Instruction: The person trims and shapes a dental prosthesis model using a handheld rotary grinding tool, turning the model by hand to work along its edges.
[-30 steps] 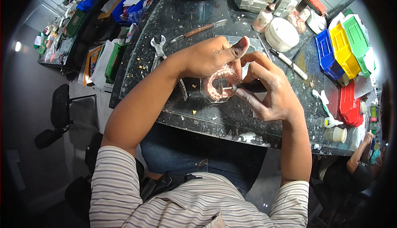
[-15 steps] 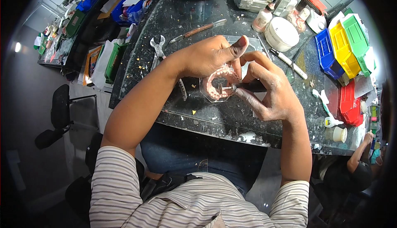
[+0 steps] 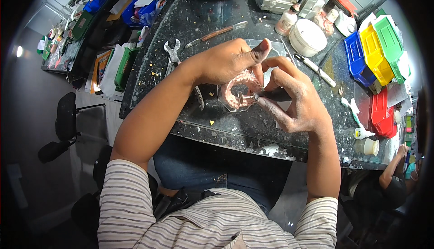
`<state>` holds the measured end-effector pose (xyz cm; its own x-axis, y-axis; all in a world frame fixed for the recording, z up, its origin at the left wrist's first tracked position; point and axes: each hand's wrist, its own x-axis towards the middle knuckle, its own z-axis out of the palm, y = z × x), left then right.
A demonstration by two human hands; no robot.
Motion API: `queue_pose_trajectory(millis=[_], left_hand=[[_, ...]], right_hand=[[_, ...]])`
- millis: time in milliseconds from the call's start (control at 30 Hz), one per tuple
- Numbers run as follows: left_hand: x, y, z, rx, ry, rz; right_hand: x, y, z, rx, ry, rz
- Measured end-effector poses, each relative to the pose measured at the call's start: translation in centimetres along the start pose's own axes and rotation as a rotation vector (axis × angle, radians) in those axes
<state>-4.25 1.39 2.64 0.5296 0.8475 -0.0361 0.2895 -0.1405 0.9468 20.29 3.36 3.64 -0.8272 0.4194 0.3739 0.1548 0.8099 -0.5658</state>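
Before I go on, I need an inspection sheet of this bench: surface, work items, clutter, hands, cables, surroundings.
Surface: black worktop, marked with white stains and yellow crumbs.
Work items: pink dental arch with a row of teeth; disc-tipped tool, its disc at the arch's near side.
Clutter: wood-handled tool, metal plier-like tool, white tub, toothbrush.
Left hand: bent over the arch's far side, thumb raised; its contact is partly hidden.
Right hand: fingers closed on the disc-tipped tool.
Cables: nothing seen for certain.
Surroundings: blue bin, yellow bin and red bin at right; black chair at left; another person at lower right.
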Motion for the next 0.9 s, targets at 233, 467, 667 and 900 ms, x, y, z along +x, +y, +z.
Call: queue_pose_trajectory(millis=[233,467,667,900], left_hand=[[0.08,-0.14,-0.01,-0.038,0.007,-0.023],[0.05,-0.14,-0.11,-0.057,0.007,-0.002],[0.06,-0.04,-0.19,-0.081,-0.003,-0.016],[0.14,-0.41,-0.18,-0.074,0.011,0.014]], right_hand=[[0.04,-0.13,-0.05,0.009,0.004,-0.006],[0.02,-0.15,-0.02,0.024,0.007,0.009],[0.0,-0.15,-0.08,0.002,0.017,-0.015],[0.02,-0.15,-0.06,0.019,0.018,-0.014]])
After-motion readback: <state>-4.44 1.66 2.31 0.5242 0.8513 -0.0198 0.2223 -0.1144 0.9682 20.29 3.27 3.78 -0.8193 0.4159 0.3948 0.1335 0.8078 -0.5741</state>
